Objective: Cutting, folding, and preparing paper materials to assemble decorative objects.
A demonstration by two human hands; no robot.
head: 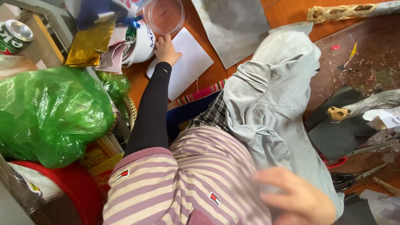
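My left hand, in a black sleeve under a striped purple shirt, reaches forward. It rests on a white sheet of paper on the orange floor. Its fingers point at a clear round plastic container and touch the edge of a white rounded object; nothing is gripped. My right hand is blurred at the bottom. It lies with fingers apart on a grey hooded garment draped over my lap.
A bulging green plastic bag and a red basin crowd the left, with a drink can and gold foil above. Grey paper lies ahead. Dark sheets, scissors and woven bamboo lie right.
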